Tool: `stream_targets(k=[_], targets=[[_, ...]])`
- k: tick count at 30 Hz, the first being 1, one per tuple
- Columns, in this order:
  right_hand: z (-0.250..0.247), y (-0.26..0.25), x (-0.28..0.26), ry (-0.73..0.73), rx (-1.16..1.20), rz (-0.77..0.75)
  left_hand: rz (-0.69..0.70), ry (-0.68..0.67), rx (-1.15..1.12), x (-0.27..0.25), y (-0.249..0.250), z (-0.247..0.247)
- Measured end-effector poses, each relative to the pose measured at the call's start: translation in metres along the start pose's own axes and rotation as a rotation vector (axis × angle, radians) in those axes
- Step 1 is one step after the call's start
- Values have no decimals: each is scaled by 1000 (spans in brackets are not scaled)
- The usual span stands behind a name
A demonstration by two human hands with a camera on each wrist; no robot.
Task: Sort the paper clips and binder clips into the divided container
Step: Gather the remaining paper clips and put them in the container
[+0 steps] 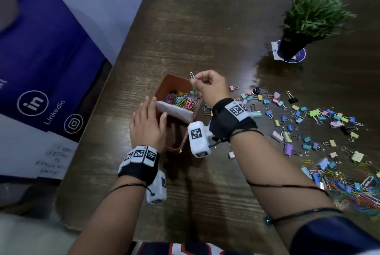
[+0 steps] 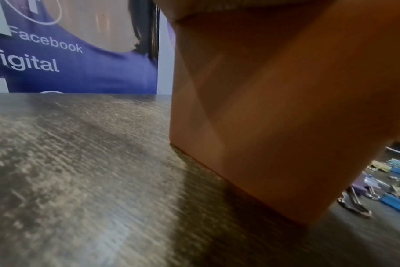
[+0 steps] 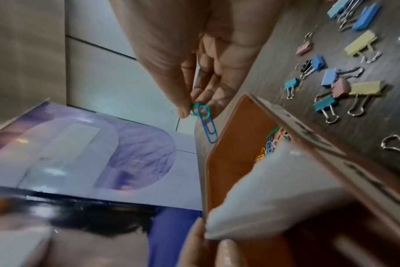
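Your left hand lies nearest, fingers straight against the near wall of the box, thumb on the white divider, steadying it on the bench. Your right hand hangs over the far compartment, thumb and finger pinching a few paper clips; a silver one pokes up, green and blue ones dangle.

Risks, as I judge them: the dangling clips look hooked together, so on release one may cling to your fingers or swing past the rim onto the bench. The divider looks loose and slanted; knock it and clips could slide into the near compartment, which you need for the binder clips.

The head view alone shows the mixed clip heap at your right, the plant, and the clips already in the box. The right wrist view shows the pinch up close, thumb tip on green and blue clips. The left wrist view gives only the box's outer wall and bench grain; your left fingers are hidden there.
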State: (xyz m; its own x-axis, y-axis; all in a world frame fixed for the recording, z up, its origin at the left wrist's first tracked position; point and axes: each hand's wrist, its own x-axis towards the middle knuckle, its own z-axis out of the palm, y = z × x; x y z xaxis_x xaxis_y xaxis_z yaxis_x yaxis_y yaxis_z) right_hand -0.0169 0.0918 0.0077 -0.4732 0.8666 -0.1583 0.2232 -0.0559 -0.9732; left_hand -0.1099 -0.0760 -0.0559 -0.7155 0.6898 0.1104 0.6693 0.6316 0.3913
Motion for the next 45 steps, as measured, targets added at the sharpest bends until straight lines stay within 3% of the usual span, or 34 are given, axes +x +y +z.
stream_targets(k=[2, 6, 17, 21, 31, 39, 45], targets=[[17, 5, 6, 4, -105, -39, 0, -5, 1, -1, 1, 0], [27, 17, 5, -166, -541, -83, -7, 13, 4, -2, 0, 0], [-27, 34, -23, -64, -279, -186, -45, 15, -12, 2, 2, -2], [-71, 54, -42, -57, -258, -111, -129, 23, -96, 7, 22, -12], [-196, 94, -72, -75, -394, 94, 228, -182, -60, -25, 136, 25], [-277, 112, -94, -39, -476, 205, 374, -322, -92, -62, 205, 76], [-320, 125, -106, -90, -559, 234, 429, -411, -32, -87, 246, 101]])
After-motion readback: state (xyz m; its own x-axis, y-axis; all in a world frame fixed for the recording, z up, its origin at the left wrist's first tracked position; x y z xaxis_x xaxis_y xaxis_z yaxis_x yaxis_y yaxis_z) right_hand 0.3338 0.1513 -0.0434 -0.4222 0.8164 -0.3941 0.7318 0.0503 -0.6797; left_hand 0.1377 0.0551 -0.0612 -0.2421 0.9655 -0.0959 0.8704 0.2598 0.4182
